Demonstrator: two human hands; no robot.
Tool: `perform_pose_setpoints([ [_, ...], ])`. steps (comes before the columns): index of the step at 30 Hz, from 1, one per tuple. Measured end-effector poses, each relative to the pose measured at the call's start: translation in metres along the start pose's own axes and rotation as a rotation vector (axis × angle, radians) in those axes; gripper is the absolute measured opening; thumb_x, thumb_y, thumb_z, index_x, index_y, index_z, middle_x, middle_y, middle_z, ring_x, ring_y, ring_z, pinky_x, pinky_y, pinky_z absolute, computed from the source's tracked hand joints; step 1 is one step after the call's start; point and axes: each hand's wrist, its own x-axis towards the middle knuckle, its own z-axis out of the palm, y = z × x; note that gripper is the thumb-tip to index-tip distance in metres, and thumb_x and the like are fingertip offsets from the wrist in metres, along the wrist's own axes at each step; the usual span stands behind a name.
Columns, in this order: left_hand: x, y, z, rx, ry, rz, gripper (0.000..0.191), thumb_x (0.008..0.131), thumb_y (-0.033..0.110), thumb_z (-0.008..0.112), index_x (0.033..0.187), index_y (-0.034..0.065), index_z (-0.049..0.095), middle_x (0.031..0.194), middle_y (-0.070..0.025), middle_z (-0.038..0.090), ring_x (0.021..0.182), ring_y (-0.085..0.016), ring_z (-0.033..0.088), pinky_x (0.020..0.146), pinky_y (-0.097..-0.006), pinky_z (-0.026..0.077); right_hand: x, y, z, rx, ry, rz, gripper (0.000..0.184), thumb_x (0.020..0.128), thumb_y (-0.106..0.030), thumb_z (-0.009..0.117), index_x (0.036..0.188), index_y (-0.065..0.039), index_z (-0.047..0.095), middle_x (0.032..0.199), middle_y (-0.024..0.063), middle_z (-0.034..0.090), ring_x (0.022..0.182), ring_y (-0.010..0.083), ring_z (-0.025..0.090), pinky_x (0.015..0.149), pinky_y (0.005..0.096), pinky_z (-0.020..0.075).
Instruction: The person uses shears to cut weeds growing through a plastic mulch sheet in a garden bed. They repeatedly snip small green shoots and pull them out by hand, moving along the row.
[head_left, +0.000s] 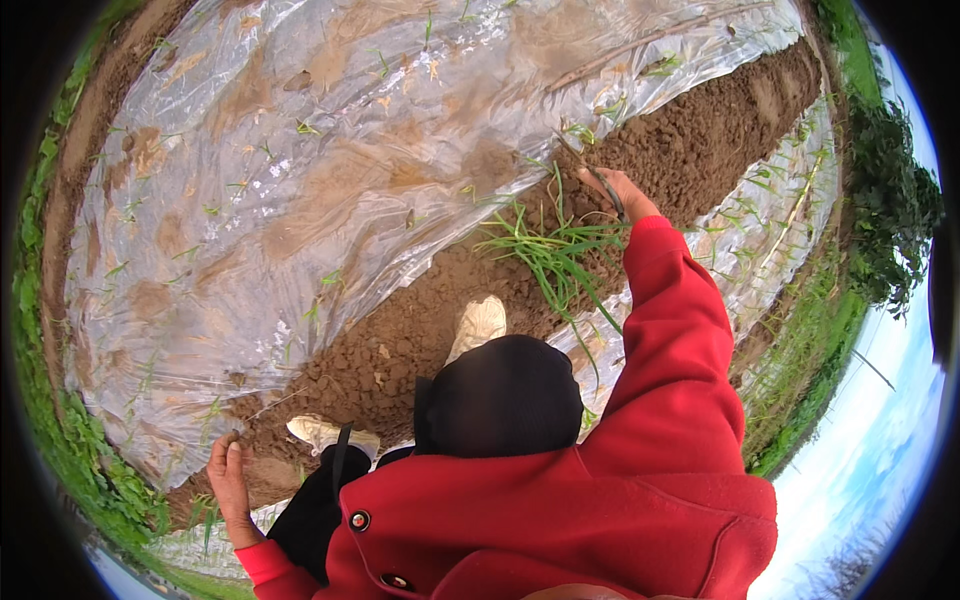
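Observation:
My right hand (611, 191) grips a thin, dark hand tool (609, 187), whose narrow end reaches to the edge of the clear plastic mulch film (360, 172). Just below this hand, a loose bunch of green long-leaved seedlings (559, 251) lies on the brown soil. At the lower left, my left hand (228, 465) is beside the film's edge, its thumb and forefinger pinched together around something small and dark that I cannot make out. Small green shoots (306, 128) stick up through the film in places.
Crumbly bare soil (705, 135) forms a furrow between the film and a second film-covered bed (750, 202) with green plants. Light-coloured shoes (480, 322) stand in the furrow. A leafy dark green bush (889, 202) is at the far right, and green plants edge the left side.

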Motion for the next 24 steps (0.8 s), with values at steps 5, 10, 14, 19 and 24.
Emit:
perform_pose_setpoints([
  [5, 0.001, -0.001, 0.0, -0.02, -0.016, 0.018, 0.024, 0.09, 0.019, 0.054, 0.104, 0.0005, 0.058, 0.082, -0.0009, 0.058, 0.072, -0.008, 0.053, 0.067, -0.0234, 0.043, 0.007, 0.002, 0.001, -0.087, 0.059, -0.011, 0.065, 0.078, -0.054, 0.062, 0.121, -0.007, 0.052, 0.056, 0.0, 0.037, 0.036, 0.011, 0.032, 0.036, 0.028, 0.0256],
  [10, 0.001, -0.001, -0.001, -0.03, -0.023, -0.013, 0.026, 0.09, 0.02, 0.054, 0.106, 0.0001, 0.058, 0.083, -0.0014, 0.059, 0.072, -0.009, 0.054, 0.068, -0.0235, 0.044, 0.02, 0.007, 0.0, -0.279, 0.156, -0.149, 0.068, 0.075, -0.058, 0.062, 0.118, -0.006, 0.056, 0.055, 0.001, 0.04, 0.04, 0.0122, 0.037, 0.037, 0.0279, 0.0287],
  [14, 0.002, 0.001, 0.002, -0.024, -0.014, -0.014, 0.026, 0.09, 0.02, 0.054, 0.106, -0.0005, 0.058, 0.083, -0.002, 0.059, 0.072, -0.009, 0.054, 0.068, -0.0235, 0.044, 0.022, 0.009, -0.001, -0.279, 0.17, -0.177, 0.068, 0.074, -0.059, 0.062, 0.114, -0.004, 0.059, 0.055, 0.0012, 0.042, 0.041, 0.0123, 0.039, 0.038, 0.0278, 0.0303],
  [19, 0.002, 0.002, 0.0, -0.018, -0.009, 0.001, 0.025, 0.089, 0.019, 0.054, 0.105, -0.0007, 0.058, 0.082, -0.0021, 0.059, 0.07, -0.009, 0.054, 0.066, -0.0234, 0.044, 0.016, -0.001, 0.003, -0.072, 0.094, -0.024, 0.068, 0.075, -0.058, 0.062, 0.115, -0.004, 0.058, 0.054, 0.0003, 0.041, 0.04, 0.011, 0.038, 0.038, 0.0276, 0.0281],
  [24, 0.003, -0.003, 0.001, -0.025, -0.012, 0.014, 0.023, 0.09, 0.018, 0.053, 0.103, -0.0003, 0.059, 0.08, -0.0016, 0.058, 0.069, -0.009, 0.053, 0.064, -0.0233, 0.044, 0.018, -0.001, 0.002, -0.397, 0.237, -0.251, 0.067, 0.072, -0.059, 0.064, 0.111, -0.005, 0.062, 0.067, 0.0093, 0.058, 0.06, 0.0207, 0.056, 0.057, 0.0341, 0.0434],
])
